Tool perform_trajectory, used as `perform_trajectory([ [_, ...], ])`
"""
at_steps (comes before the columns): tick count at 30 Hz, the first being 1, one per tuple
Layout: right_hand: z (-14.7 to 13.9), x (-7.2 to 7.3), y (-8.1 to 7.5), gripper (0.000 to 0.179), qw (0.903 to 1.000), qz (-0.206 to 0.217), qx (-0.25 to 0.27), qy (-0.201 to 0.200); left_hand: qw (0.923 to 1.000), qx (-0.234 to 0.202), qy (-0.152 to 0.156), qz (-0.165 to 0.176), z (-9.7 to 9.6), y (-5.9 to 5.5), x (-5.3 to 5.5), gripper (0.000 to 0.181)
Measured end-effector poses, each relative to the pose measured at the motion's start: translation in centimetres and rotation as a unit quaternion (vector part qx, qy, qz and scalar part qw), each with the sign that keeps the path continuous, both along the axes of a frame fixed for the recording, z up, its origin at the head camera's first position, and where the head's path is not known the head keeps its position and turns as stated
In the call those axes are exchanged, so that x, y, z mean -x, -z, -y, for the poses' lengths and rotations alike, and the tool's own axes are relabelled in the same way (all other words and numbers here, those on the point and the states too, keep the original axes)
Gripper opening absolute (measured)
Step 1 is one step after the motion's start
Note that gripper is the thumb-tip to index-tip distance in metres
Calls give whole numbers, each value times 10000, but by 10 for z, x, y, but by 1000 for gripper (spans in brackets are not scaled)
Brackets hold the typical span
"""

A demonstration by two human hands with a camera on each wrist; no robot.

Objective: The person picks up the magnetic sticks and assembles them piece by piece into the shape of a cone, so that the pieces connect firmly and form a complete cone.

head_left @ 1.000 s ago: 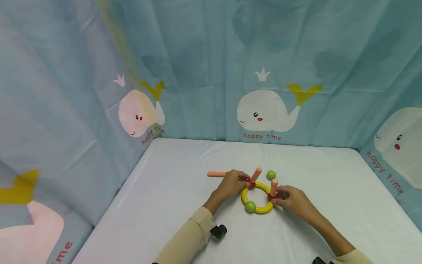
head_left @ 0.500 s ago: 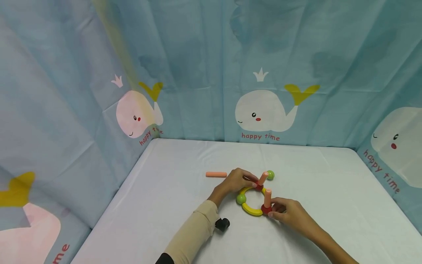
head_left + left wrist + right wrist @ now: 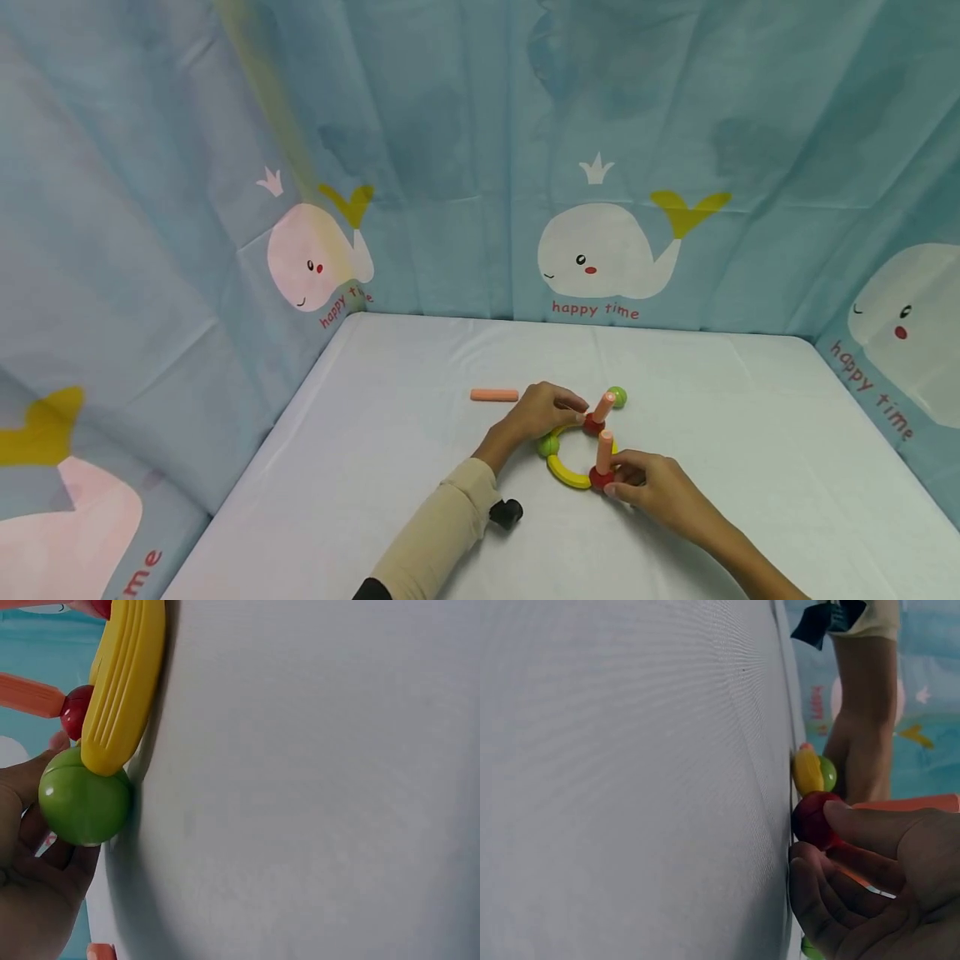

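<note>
A ring of curved yellow pieces (image 3: 566,475) lies on the white table, joined by ball connectors. Orange sticks rise from its two red balls: a far stick (image 3: 603,408) leaning right, and a near stick (image 3: 604,454) standing almost upright. My left hand (image 3: 542,410) holds the ring at the far red ball (image 3: 593,425). Between thumb and fingers, my right hand (image 3: 656,487) pinches the near red ball (image 3: 816,819). A green ball (image 3: 84,796) forms the ring's left joint, partly in front of my left hand in the left wrist view.
Behind the ring sits a loose green ball (image 3: 618,397), partly overlapped by the far stick. A loose orange stick (image 3: 494,395) lies left of my left hand. Blue whale-print curtains (image 3: 450,250) stand along the table's back and sides.
Both hands have turned the ring clockwise: the near red ball came toward me, the far one went right, and the joined green ball swung left. In the last half second it barely moved.
</note>
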State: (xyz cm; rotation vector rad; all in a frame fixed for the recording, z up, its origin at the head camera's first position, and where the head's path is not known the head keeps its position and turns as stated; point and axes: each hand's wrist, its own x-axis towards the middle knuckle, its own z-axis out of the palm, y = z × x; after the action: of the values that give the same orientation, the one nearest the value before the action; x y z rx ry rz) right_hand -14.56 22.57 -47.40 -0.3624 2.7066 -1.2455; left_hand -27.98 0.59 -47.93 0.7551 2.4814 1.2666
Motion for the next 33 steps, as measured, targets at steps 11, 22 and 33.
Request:
perform_trajectory([
  [11, -2, 2, -2, 32, 9999, 86, -117, -24, 9872, 112, -1232, -1006, 48, -10, -4, 26],
  [22, -3, 6, -3, 30, 9997, 164, -143, -101, 9681, 850, -2132, -1008, 101, 8, -2, 34],
  [33, 0, 8, -3, 30, 9997, 239, -106, -27, 9715, 484, -2175, -804, 112, 10, -2, 20],
])
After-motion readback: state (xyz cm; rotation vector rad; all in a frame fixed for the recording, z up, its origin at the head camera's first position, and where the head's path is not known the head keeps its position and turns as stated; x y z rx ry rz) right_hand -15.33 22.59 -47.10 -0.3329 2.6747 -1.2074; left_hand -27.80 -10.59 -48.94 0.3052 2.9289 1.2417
